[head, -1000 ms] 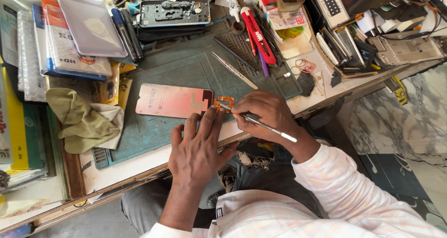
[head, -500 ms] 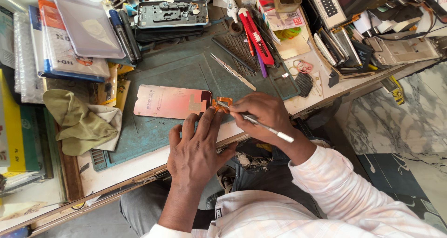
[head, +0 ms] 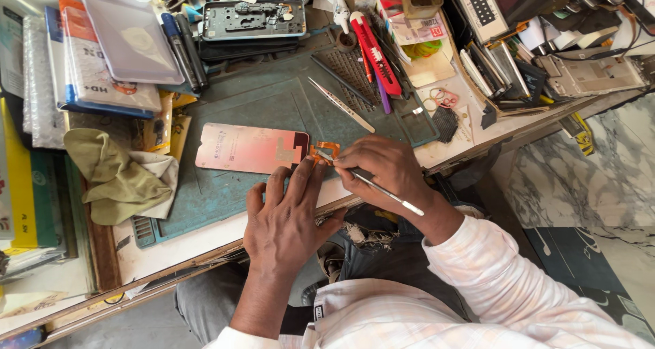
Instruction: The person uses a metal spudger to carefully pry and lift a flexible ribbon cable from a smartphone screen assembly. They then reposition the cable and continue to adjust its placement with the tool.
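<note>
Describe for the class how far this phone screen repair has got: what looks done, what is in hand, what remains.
Done: the pink display panel lies apart from the opened phone frame at the back of the green mat.
In hand: the right hand works a thin metal tool at the orange flex connector, which the left hand steadies with its fingers.
Left: panel and frame are not yet joined; the tweezers lie unused.

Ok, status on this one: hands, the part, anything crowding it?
Left hand flat on mat, fingertips by orange flex. Right hand gripping thin tool, tip at flex. Pink panel flat; tweezers apart.
</note>
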